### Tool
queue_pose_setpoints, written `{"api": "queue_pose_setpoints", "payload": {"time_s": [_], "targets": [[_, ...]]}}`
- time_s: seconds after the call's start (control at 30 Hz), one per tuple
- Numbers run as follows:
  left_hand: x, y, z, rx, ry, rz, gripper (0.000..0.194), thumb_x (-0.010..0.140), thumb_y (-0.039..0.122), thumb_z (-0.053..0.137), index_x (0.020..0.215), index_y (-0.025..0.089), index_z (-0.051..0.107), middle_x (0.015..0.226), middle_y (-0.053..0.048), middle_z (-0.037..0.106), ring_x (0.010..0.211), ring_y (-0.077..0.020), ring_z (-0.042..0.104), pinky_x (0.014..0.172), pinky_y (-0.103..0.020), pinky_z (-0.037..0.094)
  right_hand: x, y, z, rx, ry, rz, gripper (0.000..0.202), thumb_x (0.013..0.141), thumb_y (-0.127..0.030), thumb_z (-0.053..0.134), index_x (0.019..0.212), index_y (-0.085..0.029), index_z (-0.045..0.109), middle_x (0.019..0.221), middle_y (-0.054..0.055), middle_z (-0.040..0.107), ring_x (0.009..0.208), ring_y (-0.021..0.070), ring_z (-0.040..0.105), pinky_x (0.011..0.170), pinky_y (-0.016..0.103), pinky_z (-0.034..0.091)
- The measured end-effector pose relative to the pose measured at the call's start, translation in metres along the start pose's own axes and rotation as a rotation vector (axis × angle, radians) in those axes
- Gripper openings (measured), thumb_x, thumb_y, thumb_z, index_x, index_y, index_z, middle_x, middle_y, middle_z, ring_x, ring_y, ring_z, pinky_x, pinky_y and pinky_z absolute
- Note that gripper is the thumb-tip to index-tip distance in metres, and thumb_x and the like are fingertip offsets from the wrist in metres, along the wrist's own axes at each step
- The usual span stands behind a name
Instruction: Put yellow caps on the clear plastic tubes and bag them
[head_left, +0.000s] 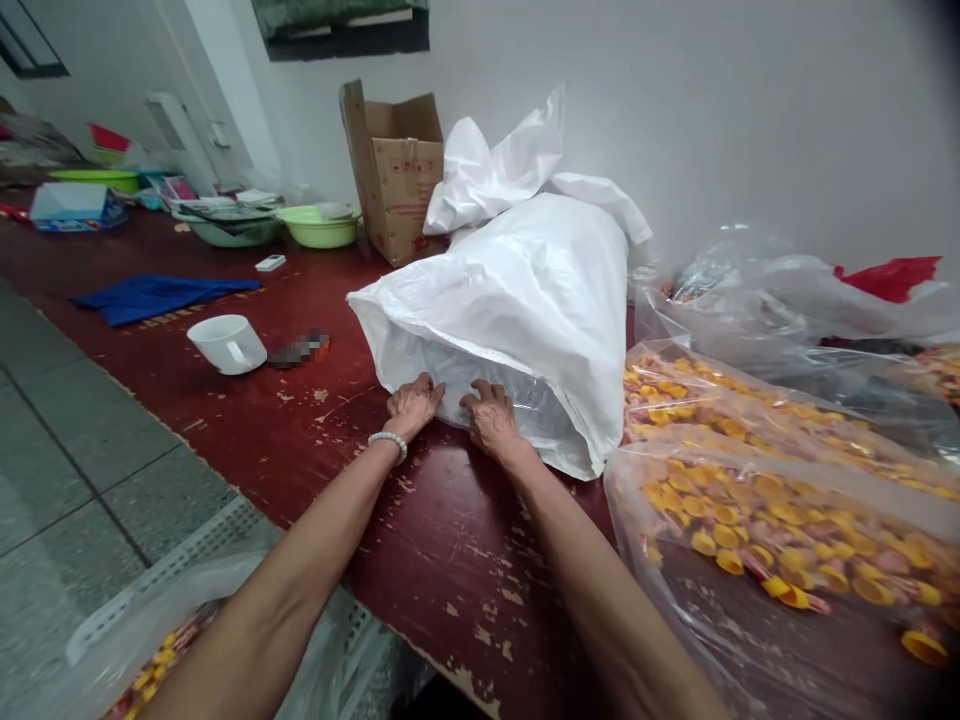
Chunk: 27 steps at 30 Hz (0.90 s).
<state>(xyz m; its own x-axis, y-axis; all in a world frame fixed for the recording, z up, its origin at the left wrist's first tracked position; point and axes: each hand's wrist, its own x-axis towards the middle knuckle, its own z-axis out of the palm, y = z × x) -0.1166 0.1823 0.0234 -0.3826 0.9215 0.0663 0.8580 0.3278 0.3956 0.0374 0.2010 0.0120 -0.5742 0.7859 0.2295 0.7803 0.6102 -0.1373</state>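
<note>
A big white woven sack lies on its side on the dark red table, its mouth facing me. Clear plastic shows inside the opening. My left hand, with a pale beaded bracelet at the wrist, is closed on the lower lip of the mouth near its left corner. A little to the right, my right hand has its fingers curled over the same lower lip. Its fingertips reach just inside the sack and are partly hidden.
Clear bags of yellow-capped pieces lie on the right. A white mug, blue cloth, green basin and cardboard box stand or lie leftward. A white crate is below the chipped red table's edge.
</note>
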Motion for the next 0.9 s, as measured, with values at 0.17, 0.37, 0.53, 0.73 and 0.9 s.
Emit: {"api": "queue_pose_setpoints", "payload": {"time_s": [0.17, 0.37, 0.53, 0.73, 0.9], "targets": [[-0.006, -0.006, 0.001, 0.086, 0.086, 0.033, 0.038, 0.087, 0.033, 0.039, 0.121, 0.018, 0.043, 0.089, -0.014, 0.068, 0.085, -0.029, 0.066, 0.073, -0.037, 0.047, -0.017, 0.002, -0.005, 0.003, -0.03, -0.07, 0.032, 0.081, -0.008, 0.043, 0.108, -0.018, 0.057, 0.104, 0.009, 0.058, 0.1, 0.0232, 0.046, 0.085, 0.035, 0.038], [0.017, 0.009, 0.006, 0.088, 0.131, 0.28, 0.042, 0.083, 0.015, 0.039, 0.125, 0.013, 0.044, 0.106, -0.015, 0.063, 0.105, -0.0267, 0.058, 0.089, -0.036, 0.043, -0.067, -0.014, 0.004, 0.093, 0.077, 0.024, 0.032, 0.085, -0.014, 0.043, 0.114, -0.022, 0.055, 0.103, 0.009, 0.054, 0.094, 0.0237, 0.045, 0.08, 0.034, 0.04], [0.038, 0.034, 0.018, 0.124, 0.011, 0.32, 0.035, 0.074, 0.005, 0.043, 0.105, 0.011, 0.059, 0.113, -0.021, 0.058, 0.113, -0.0328, 0.05, 0.094, -0.044, 0.038, -0.096, -0.013, 0.013, 0.304, 0.185, 0.019, 0.025, 0.086, -0.016, 0.043, 0.109, -0.019, 0.055, 0.102, 0.008, 0.059, 0.097, 0.0212, 0.05, 0.086, 0.035, 0.04], [0.056, 0.04, 0.013, 0.092, -0.15, 0.236, 0.029, 0.068, 0.008, 0.052, 0.096, 0.01, 0.06, 0.104, -0.022, 0.062, 0.106, -0.0339, 0.055, 0.091, -0.049, 0.039, -0.102, -0.004, 0.017, 0.664, 0.433, 0.307, 0.03, 0.085, -0.025, 0.046, 0.113, -0.016, 0.049, 0.102, 0.009, 0.064, 0.093, 0.0192, 0.06, 0.084, 0.033, 0.047], [0.016, 0.023, -0.001, -0.065, -0.173, 0.285, 0.027, 0.077, 0.021, 0.049, 0.103, 0.014, 0.052, 0.097, -0.013, 0.063, 0.093, -0.024, 0.061, 0.08, -0.034, 0.046, -0.107, -0.001, 0.01, 0.871, 0.457, 0.445, 0.033, 0.082, -0.03, 0.05, 0.113, -0.018, 0.051, 0.104, 0.008, 0.065, 0.095, 0.0189, 0.061, 0.085, 0.034, 0.048]]}}
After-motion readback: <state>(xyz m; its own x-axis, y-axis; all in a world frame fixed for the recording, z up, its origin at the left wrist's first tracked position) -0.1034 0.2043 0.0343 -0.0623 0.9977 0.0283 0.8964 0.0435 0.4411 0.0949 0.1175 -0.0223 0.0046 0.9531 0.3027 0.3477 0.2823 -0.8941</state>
